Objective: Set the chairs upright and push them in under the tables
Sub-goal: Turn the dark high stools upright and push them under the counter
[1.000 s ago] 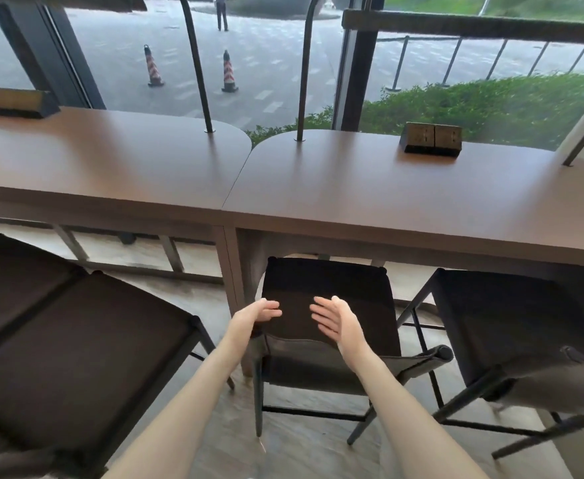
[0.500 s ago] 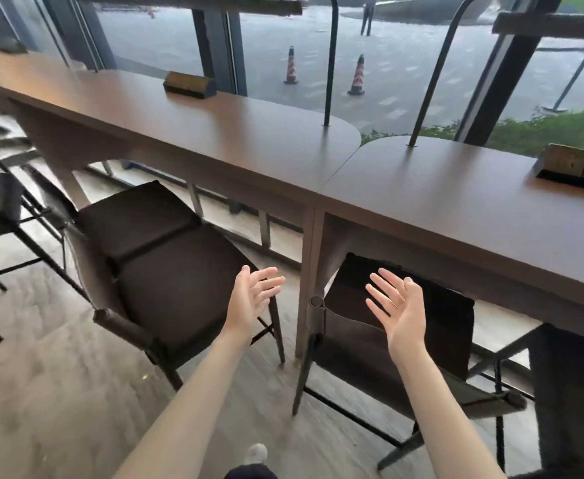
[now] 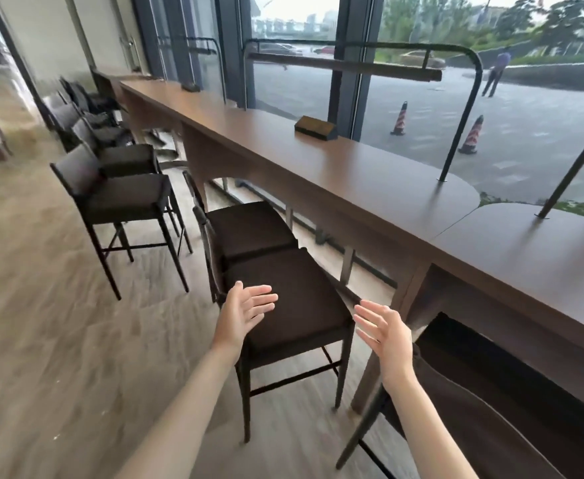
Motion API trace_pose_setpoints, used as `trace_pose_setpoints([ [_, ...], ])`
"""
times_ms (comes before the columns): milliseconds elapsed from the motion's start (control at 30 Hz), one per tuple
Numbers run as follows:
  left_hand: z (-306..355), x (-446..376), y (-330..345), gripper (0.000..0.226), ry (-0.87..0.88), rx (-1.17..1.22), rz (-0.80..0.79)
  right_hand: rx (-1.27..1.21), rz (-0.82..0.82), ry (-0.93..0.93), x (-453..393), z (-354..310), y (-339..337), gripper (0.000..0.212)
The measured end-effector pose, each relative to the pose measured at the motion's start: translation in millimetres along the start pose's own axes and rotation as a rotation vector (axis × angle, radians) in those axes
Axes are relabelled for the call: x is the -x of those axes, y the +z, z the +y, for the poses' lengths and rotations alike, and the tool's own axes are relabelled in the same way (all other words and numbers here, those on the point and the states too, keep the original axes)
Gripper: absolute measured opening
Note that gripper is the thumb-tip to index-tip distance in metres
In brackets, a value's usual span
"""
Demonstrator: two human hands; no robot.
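Here, both hands are hovering wide open, holding nothing, over dark stools along the long brown wooden desk (image 3: 370,188).

The left hand (image 3: 245,311) is floating with straight fingers above the nearest dark-cushioned stool (image 3: 294,305), which is standing upright just beside the desk, not under it. The right hand (image 3: 385,335) is spreading its fingers over the brown-backed chair (image 3: 491,402) sitting tucked beneath the desk edge. Further upright stools (image 3: 121,198) are standing well apart, leftward.
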State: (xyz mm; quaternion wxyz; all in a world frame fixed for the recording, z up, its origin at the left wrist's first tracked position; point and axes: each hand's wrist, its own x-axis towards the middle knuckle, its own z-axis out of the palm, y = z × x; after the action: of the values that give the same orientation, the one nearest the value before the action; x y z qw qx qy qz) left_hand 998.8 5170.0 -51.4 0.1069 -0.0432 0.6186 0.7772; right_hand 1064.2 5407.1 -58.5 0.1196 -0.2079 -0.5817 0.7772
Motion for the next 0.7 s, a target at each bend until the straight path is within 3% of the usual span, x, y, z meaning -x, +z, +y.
trace_pose_setpoints([
  [500, 53, 73, -295, 0.058, 0.089, 0.095, 0.348, -0.043, -0.262, 0.121, 95, 77, 262, 0.029],
  [700, 66, 93, -377, 0.058, 0.077, 0.113, 0.387, -0.094, -0.267, 0.156, 123, 103, 319, 0.029],
])
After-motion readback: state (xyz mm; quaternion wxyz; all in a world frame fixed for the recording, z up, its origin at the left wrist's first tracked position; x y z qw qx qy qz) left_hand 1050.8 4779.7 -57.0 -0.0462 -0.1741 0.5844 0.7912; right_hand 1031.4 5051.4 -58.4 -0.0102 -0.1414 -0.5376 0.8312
